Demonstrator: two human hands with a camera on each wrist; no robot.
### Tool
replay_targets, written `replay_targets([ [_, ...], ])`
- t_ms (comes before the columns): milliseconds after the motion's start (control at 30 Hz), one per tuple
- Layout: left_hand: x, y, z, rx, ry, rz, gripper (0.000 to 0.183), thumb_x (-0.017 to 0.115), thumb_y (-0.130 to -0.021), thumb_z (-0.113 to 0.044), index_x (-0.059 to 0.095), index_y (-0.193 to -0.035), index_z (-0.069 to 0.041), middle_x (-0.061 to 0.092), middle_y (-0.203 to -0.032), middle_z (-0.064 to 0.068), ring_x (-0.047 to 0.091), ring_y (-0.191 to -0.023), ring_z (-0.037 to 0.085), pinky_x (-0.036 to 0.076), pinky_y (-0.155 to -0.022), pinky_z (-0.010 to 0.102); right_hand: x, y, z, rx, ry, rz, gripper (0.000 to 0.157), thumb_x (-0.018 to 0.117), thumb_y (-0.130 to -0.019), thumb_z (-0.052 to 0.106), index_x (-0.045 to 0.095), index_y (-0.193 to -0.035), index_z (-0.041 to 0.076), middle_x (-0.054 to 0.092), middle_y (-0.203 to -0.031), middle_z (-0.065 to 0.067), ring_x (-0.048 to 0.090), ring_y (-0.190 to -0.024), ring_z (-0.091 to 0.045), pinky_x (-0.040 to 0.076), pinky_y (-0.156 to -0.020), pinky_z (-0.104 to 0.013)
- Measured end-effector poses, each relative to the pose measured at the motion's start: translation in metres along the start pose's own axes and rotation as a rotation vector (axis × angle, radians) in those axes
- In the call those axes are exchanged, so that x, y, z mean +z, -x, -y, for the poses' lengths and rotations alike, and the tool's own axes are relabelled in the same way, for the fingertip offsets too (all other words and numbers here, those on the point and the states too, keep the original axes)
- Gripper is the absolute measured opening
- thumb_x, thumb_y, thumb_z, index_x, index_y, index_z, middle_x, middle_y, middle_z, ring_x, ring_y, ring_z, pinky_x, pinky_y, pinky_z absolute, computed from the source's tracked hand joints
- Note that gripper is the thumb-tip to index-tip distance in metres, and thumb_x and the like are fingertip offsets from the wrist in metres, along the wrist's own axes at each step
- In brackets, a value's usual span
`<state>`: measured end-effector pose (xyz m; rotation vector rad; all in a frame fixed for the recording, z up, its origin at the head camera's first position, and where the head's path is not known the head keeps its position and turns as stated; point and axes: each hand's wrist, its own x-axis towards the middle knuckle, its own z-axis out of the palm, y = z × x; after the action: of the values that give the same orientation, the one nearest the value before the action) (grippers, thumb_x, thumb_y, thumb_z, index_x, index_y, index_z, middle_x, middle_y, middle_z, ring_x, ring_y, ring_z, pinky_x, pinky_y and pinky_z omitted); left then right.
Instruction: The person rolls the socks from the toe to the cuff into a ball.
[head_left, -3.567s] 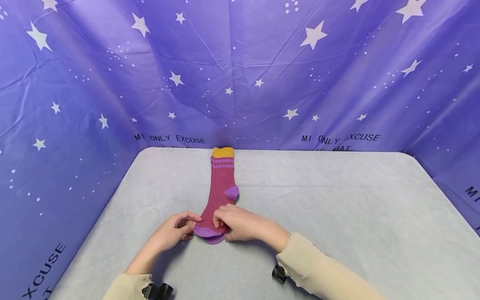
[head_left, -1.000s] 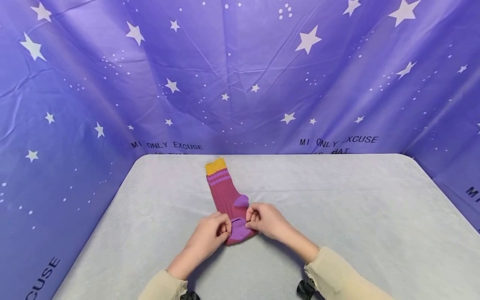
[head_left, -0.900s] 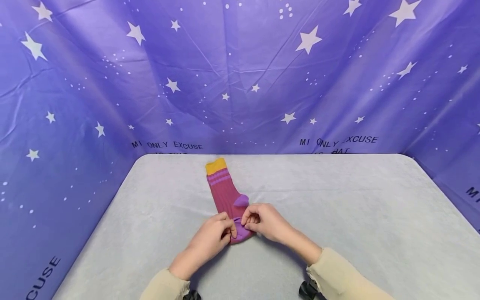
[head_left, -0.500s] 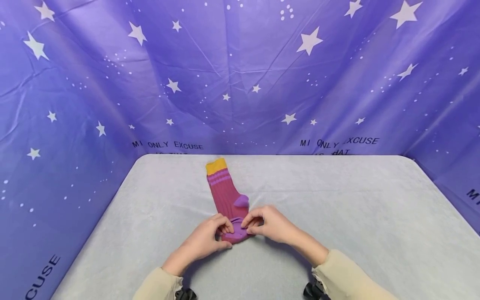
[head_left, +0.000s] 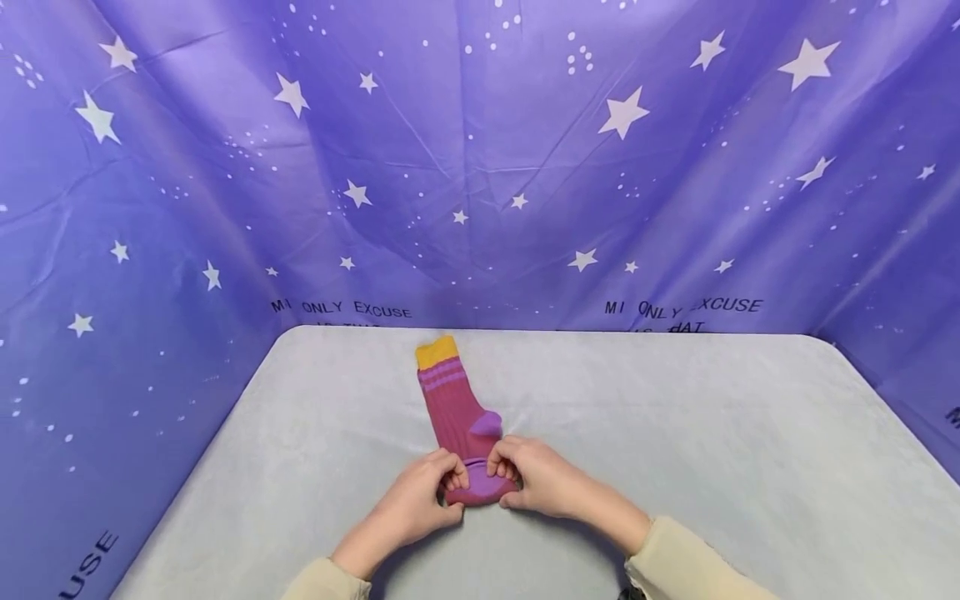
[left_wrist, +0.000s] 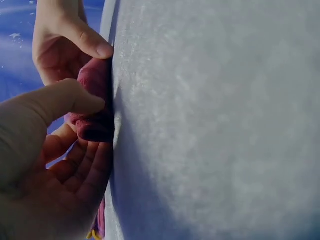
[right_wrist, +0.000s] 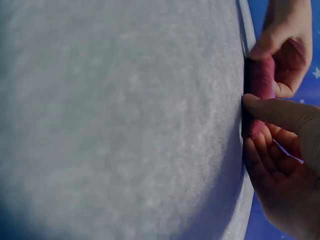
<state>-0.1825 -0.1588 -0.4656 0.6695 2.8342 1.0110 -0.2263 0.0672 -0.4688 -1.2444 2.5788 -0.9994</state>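
Observation:
A maroon sock (head_left: 456,412) with a yellow cuff, purple stripes and a purple heel lies on the table, its cuff pointing away. The toe end is folded over, so a purple patch shows on top near the front. My left hand (head_left: 408,504) grips the left side of this fold, thumb at the front and fingers curled on top. On the other side my right hand (head_left: 551,483) grips the fold the same way. From the left wrist view the folded edge (left_wrist: 95,82) looks like a thick roll between both thumbs. Whether a second sock lies beneath cannot be told.
A pale grey table (head_left: 675,433) with rounded far corners carries the sock. Behind it and along the sides hangs a purple-blue cloth (head_left: 480,167) printed with white stars and black lettering.
Earlier the sock lay flat with its toe toward me; now the toe is folded back and the sock slants left. Lately both thumbs have come to the front of the fold.

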Motion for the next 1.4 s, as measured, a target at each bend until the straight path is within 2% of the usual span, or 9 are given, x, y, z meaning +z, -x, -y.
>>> replay_targets([
  [167,0.002,0.001,-0.001,-0.071,0.05,-0.046,0.023,0.075,-0.072,-0.001,0.062,-0.08,-0.017,0.054,-0.078,-0.008,0.048,-0.071,-0.003,0.044,-0.063,0.016,0.001,0.007,0.0,-0.004,0.041,-0.067,0.024,0.081,-0.073,0.002,0.065,-0.089,0.011,0.061,-0.083,0.004,0.054,-0.076,-0.001,0.049,-0.069,-0.016],
  [400,0.0,0.008,0.007,-0.288,0.331,-0.058,0.013,0.081,-0.076,-0.009,0.072,-0.083,-0.005,0.068,-0.072,-0.001,0.056,-0.062,0.0,0.047,-0.056,0.017,0.002,0.01,-0.007,0.156,-0.249,-0.077,0.007,0.077,-0.081,0.004,0.073,-0.086,0.006,0.07,-0.079,-0.001,0.055,-0.07,0.006,0.051,-0.064,-0.017],
  [567,-0.003,0.006,0.015,-0.4,0.465,-0.042,0.017,0.08,-0.079,-0.011,0.074,-0.087,0.003,0.073,-0.073,0.008,0.062,-0.061,0.004,0.053,-0.057,0.021,-0.002,0.003,-0.013,0.287,-0.399,-0.036,0.008,0.076,-0.083,0.004,0.074,-0.088,-0.002,0.074,-0.078,-0.009,0.057,-0.064,0.004,0.052,-0.061,-0.017],
  [667,-0.008,0.001,0.019,-0.432,0.513,-0.018,0.019,0.078,-0.082,-0.01,0.074,-0.09,0.006,0.075,-0.073,0.011,0.065,-0.059,0.006,0.058,-0.059,0.026,-0.005,-0.005,-0.013,0.397,-0.529,-0.03,0.01,0.073,-0.084,-0.001,0.071,-0.089,-0.009,0.071,-0.074,-0.012,0.06,-0.06,-0.002,0.058,-0.061,-0.023],
  [767,-0.014,-0.003,0.022,-0.464,0.481,0.013,0.016,0.076,-0.084,-0.008,0.073,-0.089,0.006,0.073,-0.069,0.01,0.065,-0.058,0.007,0.059,-0.058,0.027,-0.004,-0.014,-0.011,0.475,-0.61,-0.025,0.01,0.072,-0.085,-0.004,0.067,-0.088,-0.012,0.067,-0.068,-0.007,0.062,-0.056,-0.006,0.061,-0.061,-0.028],
  [933,-0.023,-0.008,0.02,-0.465,0.299,0.042,0.014,0.079,-0.081,-0.011,0.069,-0.076,-0.001,0.067,-0.06,0.003,0.06,-0.054,0.007,0.053,-0.054,0.025,-0.004,-0.027,-0.008,0.503,-0.51,-0.033,0.01,0.074,-0.082,-0.003,0.065,-0.08,-0.005,0.062,-0.064,-0.003,0.06,-0.053,-0.007,0.058,-0.057,-0.026],
  [1100,-0.021,-0.018,0.01,-0.386,0.134,-0.007,0.028,0.082,-0.076,-0.01,0.055,-0.071,-0.009,0.05,-0.06,-0.005,0.046,-0.057,0.01,0.037,-0.055,0.023,-0.008,-0.029,-0.011,0.467,-0.275,-0.068,0.019,0.08,-0.079,0.005,0.062,-0.074,0.006,0.059,-0.064,0.002,0.054,-0.058,-0.007,0.048,-0.056,-0.019],
  [1200,-0.018,-0.022,0.005,-0.324,0.092,-0.04,0.031,0.08,-0.076,-0.004,0.05,-0.071,-0.011,0.043,-0.063,-0.005,0.042,-0.061,0.01,0.032,-0.057,0.021,-0.009,-0.027,-0.012,0.392,-0.158,-0.12,0.019,0.081,-0.079,0.007,0.063,-0.073,0.01,0.057,-0.066,0.006,0.049,-0.061,-0.005,0.041,-0.058,-0.018],
  [1400,-0.013,-0.021,0.004,-0.281,0.099,-0.063,0.022,0.069,-0.08,0.006,0.061,-0.071,-0.012,0.055,-0.065,-0.006,0.05,-0.063,0.007,0.039,-0.058,0.018,-0.005,-0.022,-0.014,0.163,-0.075,-0.186,0.012,0.077,-0.081,0.002,0.07,-0.075,0.01,0.067,-0.071,0.003,0.053,-0.062,0.004,0.049,-0.059,-0.014],
])
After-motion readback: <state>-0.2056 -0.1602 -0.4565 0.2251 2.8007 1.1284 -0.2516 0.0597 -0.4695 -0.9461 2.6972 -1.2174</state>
